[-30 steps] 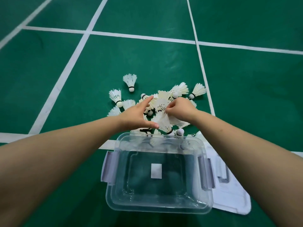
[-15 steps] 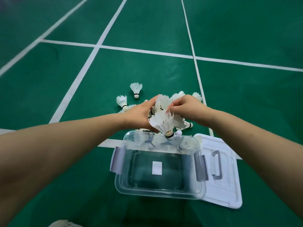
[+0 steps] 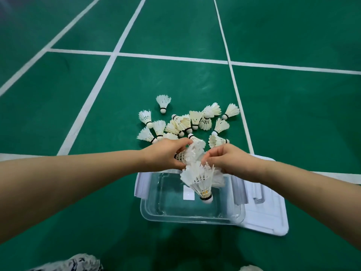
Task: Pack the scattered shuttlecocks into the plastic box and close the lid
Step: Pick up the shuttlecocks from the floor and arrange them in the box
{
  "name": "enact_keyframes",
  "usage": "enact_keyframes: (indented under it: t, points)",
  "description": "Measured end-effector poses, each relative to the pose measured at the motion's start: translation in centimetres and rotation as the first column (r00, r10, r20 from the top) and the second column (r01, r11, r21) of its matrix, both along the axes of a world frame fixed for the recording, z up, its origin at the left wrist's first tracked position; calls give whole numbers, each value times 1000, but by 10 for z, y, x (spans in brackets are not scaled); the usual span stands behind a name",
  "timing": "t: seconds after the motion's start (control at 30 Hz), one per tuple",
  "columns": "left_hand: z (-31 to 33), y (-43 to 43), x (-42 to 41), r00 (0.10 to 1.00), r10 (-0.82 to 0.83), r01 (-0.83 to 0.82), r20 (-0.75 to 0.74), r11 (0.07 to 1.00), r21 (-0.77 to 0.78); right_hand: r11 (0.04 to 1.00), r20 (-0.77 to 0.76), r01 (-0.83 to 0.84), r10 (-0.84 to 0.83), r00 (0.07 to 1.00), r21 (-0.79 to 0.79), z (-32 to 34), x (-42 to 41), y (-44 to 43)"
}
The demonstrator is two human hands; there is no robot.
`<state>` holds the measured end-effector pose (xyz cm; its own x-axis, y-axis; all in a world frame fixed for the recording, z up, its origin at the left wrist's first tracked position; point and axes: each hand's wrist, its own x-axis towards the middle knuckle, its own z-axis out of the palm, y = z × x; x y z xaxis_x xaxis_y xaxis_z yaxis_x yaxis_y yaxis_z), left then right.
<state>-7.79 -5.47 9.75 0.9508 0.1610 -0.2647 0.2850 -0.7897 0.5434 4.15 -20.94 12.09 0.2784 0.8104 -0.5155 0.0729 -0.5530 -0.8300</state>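
Over the box's [image 3: 192, 217] far rim, both hands [image 3: 166, 155] [image 3: 230, 159] grasp shuttlecocks [image 3: 199, 178].

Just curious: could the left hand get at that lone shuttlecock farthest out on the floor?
Probably yes, once freed: the left hand is full of shuttlecocks, but the lone shuttlecock has open floor around it.

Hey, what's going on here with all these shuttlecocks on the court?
A person is packing them up. Both hands, left hand and right hand, hold a bunch of shuttlecocks over the open plastic box. Many more shuttlecocks lie on the green floor beyond it. The lid rests beside the box.
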Motion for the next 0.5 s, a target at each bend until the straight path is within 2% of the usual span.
enact_keyframes:
  t: [0.3,0.43,0.5]
  points:
    - [-16,-5,6,964,161,-131,211,980,-149,962,23,198,-206,978,190,-5,6,-22]
    - [-26,-6,7,962,211,-180,173,967,-180,910,-30,338,-342,939,241,-13,10,-43]
    - [-35,-6,8,963,245,-233,111,966,-111,872,-70,425,-421,904,244,-21,11,-54]
